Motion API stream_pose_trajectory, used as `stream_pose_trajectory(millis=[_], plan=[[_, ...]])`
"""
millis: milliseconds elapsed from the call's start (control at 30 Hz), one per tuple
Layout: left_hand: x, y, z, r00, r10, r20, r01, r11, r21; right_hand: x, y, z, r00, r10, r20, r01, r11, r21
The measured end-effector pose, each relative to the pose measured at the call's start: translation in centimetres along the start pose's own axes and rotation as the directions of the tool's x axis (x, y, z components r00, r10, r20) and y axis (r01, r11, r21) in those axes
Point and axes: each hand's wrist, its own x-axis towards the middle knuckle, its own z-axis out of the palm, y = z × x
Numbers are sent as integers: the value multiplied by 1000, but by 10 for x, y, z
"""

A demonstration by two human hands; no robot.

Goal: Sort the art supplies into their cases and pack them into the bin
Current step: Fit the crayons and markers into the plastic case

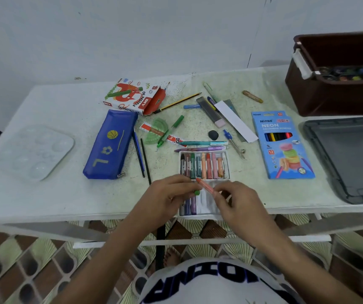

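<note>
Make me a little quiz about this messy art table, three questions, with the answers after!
1. True or false: the blue pencil case lies right of the pastel tray.
2. Which does the right hand pinch? A) an orange-red pastel B) the black eraser C) the compass
3. Fill in: the brown bin stands at the table's far ____ corner.

Key
1. False; it lies left of the tray.
2. A; the left hand holds a green pastel.
3. right
</note>
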Motion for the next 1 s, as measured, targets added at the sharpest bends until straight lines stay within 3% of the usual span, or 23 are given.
stream_pose_trajectory(millis=[100, 267, 600, 767, 1000], plan=[[-5, 4, 4, 999, 28, 40, -31, 997, 77, -5, 4, 14, 998, -46, -42, 41, 994, -99], [-11, 1, 12, 991, 0, 134, -32, 969, 243, -8, 3, 18, 995, -98, 11, 99, 995, -27], [-4, 6, 9, 972, -217, 90, 205, 970, 128, 6, 5, 5, 992, -121, 43, 123, 992, -40], [4, 5, 10, 961, -239, 139, 207, 955, 213, 14, 10, 5, 976, -147, 160, 172, 972, -157], [11, 6, 7, 952, -265, 153, 215, 935, 282, 16, 9, 1, 970, -149, 194, 194, 952, -238]])
